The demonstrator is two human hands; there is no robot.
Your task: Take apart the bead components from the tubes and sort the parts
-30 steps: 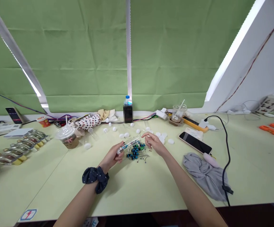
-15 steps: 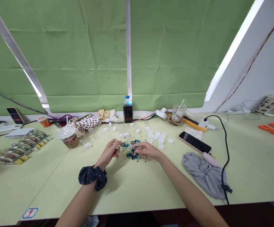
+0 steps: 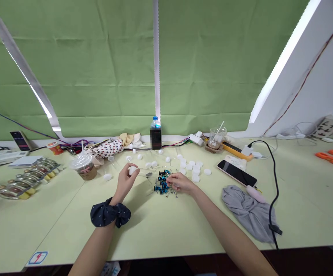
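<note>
My left hand (image 3: 125, 181) is raised a little above the pale green table (image 3: 166, 226), fingers pinched on a small white cap (image 3: 132, 170). A dark dotted scrunchie (image 3: 109, 215) sits on that wrist. My right hand (image 3: 180, 183) rests low on the table, its fingers closed at the right edge of a pile of small blue parts with wire legs (image 3: 162, 183). It seems to grip a clear tube, which is hard to make out. Several loose white caps (image 3: 192, 167) lie just behind the pile.
An iced drink cup (image 3: 82, 166) stands at the left, a row of small jars (image 3: 30, 177) further left. A phone (image 3: 236, 173), grey cloth (image 3: 249, 212) and black cable (image 3: 275, 180) lie to the right. A water bottle (image 3: 155, 132) stands by the green blinds.
My left hand has pulled away to the left and up with the white cap, off the tube both hands held. My right hand has sunk onto the blue parts.
</note>
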